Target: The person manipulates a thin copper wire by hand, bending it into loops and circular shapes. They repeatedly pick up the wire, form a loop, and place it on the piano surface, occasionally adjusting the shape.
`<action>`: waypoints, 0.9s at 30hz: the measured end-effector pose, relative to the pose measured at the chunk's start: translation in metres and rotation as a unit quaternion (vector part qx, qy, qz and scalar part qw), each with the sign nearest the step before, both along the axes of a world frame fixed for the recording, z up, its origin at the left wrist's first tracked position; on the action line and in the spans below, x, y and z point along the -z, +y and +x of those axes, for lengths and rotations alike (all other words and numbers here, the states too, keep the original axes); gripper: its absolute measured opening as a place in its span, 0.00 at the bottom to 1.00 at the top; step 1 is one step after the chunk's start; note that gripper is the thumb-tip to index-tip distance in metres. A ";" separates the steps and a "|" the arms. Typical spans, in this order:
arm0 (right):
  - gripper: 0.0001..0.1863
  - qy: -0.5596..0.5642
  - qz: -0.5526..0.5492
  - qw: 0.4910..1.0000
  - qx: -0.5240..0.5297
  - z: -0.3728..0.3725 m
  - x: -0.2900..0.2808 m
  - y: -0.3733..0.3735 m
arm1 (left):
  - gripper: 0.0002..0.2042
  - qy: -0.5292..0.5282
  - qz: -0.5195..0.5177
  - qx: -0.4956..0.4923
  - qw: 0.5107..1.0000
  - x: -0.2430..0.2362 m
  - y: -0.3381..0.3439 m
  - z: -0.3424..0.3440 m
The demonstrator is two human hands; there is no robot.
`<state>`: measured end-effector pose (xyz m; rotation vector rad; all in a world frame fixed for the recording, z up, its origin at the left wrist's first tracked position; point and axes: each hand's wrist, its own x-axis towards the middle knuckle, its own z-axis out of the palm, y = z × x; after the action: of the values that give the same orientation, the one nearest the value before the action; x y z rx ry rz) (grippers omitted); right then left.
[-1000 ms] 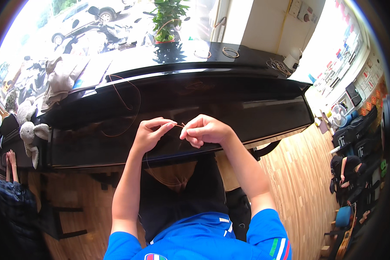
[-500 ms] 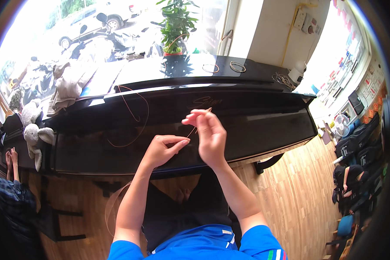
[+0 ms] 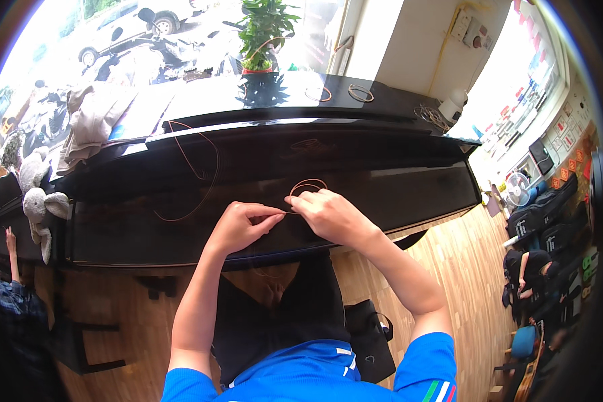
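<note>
A thin copper-coloured wire (image 3: pixel 204 161) loops up over the closed lid of a black upright piano (image 3: pixel 395 181) and runs down to my hands. My left hand (image 3: pixel 244 224) pinches the wire between thumb and fingers. My right hand (image 3: pixel 328 214) pinches the same wire just to the right, with a small coil of it (image 3: pixel 308 184) curling above the knuckles. Both hands hover close together over the piano's front edge, above my lap.
On the piano top stand a potted plant (image 3: pixel 264 33), two wire rings (image 3: pixel 360 92), a wire bundle (image 3: pixel 432 117) and a white object (image 3: pixel 454 104). Cloth (image 3: pixel 90 120) and a grey plush toy (image 3: pixel 37 194) lie left. A black bag (image 3: pixel 368 338) sits on the wooden floor.
My right hand has come down from a raised position to meet my left hand again, and a small coil of wire now stands above it. The long loop swung left.
</note>
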<state>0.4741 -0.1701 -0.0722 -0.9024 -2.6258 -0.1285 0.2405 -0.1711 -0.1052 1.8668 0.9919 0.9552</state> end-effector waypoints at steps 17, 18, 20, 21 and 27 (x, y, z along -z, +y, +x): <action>0.14 0.260 -0.653 0.704 -0.098 0.008 -0.028 -0.001 | 0.06 -0.116 -0.004 -0.015 0.993 -0.001 -0.001 -0.006; 0.14 0.370 -0.688 0.606 -0.147 0.011 -0.008 0.003 | 0.06 -0.136 -0.023 -0.017 0.990 0.000 -0.001 -0.006; 0.14 0.513 -0.669 0.454 -0.288 0.008 0.009 0.002 | 0.07 -0.140 -0.035 -0.024 0.989 0.000 0.000 -0.004; 0.13 0.570 -0.648 0.384 -0.329 0.005 0.017 0.001 | 0.07 -0.141 -0.049 -0.026 0.989 -0.002 0.000 -0.002; 0.12 0.858 -0.380 0.293 -0.183 -0.029 -0.007 -0.014 | 0.08 -0.062 -0.075 -0.016 0.995 -0.009 -0.007 -0.004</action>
<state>0.4456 -0.1838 -0.0650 -0.0686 -0.4250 1.4193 0.2370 -0.1782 -0.0960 1.6519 0.9926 0.9760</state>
